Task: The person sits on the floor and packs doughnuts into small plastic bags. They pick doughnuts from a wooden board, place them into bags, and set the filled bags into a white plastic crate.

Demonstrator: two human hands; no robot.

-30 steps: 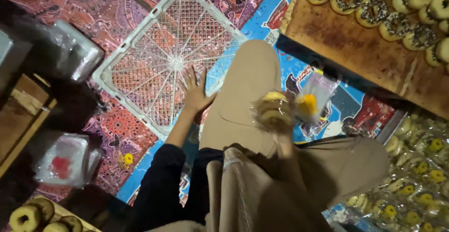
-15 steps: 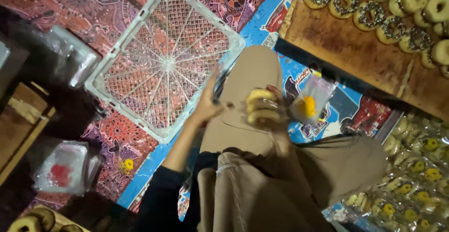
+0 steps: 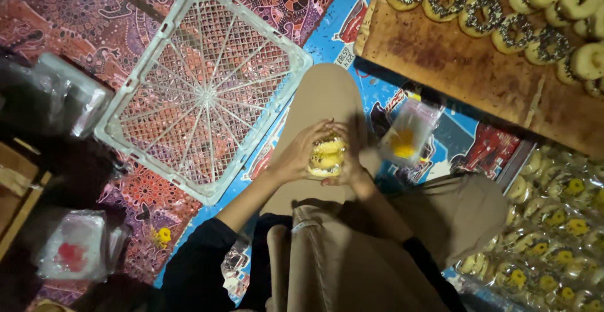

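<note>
a patterned mat (image 3: pixel 75 16) in dark red and purple covers the floor on the left, and a blue sheet (image 3: pixel 340 35) with printed red vehicles lies over it toward the middle. a white plastic crate (image 3: pixel 204 92) with a lattice bottom sits tilted on the mat, upper left of the hands, near but apart from them. a brown wooden board (image 3: pixel 465 66) fills the upper right; ring donuts (image 3: pixel 535 16) lie along its far edge, some with dark sprinkles, some plain pale. at the right edge and lower right, a heap of bagged donuts (image 3: pixel 553 230) lies in clear wrappers, each with a small yellow round label. on the left, clear plastic packs (image 3: pixel 69 98) lie in the dark, and lower left a clear pack (image 3: pixel 72 249) shows a red patch.

the person sits with a tan-clad knee (image 3: pixel 327 98) pointing up the frame. above the knee, both hands close round a small stack of donuts (image 3: pixel 327 156) with yellow topping: the left hand (image 3: pixel 296 155) has its fingers curled over the stack's left side, the right hand (image 3: pixel 349 161) grips the right side and underside. just right of the hands, a clear bag (image 3: pixel 406 133) with a yellow label stands blurred; i cannot tell if the right hand touches it.
</note>
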